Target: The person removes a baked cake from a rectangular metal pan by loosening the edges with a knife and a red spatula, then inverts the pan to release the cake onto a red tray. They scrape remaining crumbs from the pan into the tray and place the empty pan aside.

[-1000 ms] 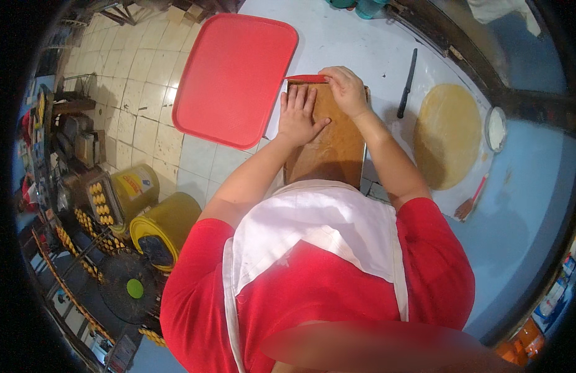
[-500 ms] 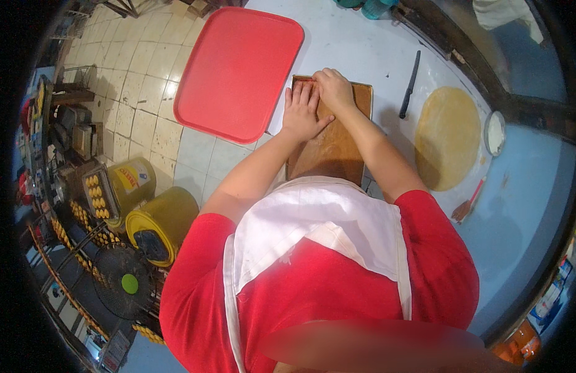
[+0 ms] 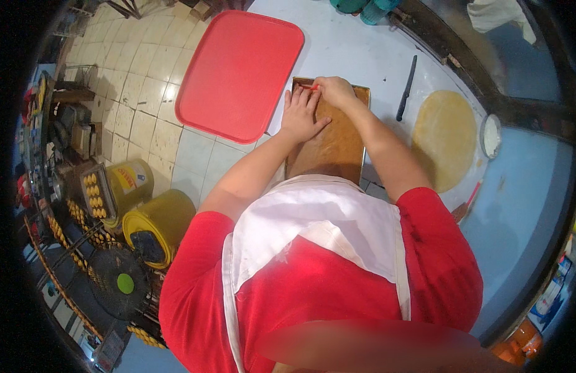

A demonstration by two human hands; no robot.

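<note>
Probably soft and easily torn, the slab in the pan at my twelve o'clock suits a broad palm, my left hand spread flat there, my right hand pinching the red tool near its eleven.

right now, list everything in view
tray: 1, red, left
table: 1, white, upper centre
pan: 1, brown inside, centre
tool: 1, red, pan's far end
knife: 1, black, right
dough: 1, yellow, right
bowl: 1, grey, right of dough
brush: 1, red, below dough
buckets: 2, yellow, left
fan: 1, black, lower left
pastries: many, yellow, left
containers: 2+, teal, top
apron: 1, white, centre
left hand: 1, bare, in pan
right hand: 1, bare, gripping tool
</note>
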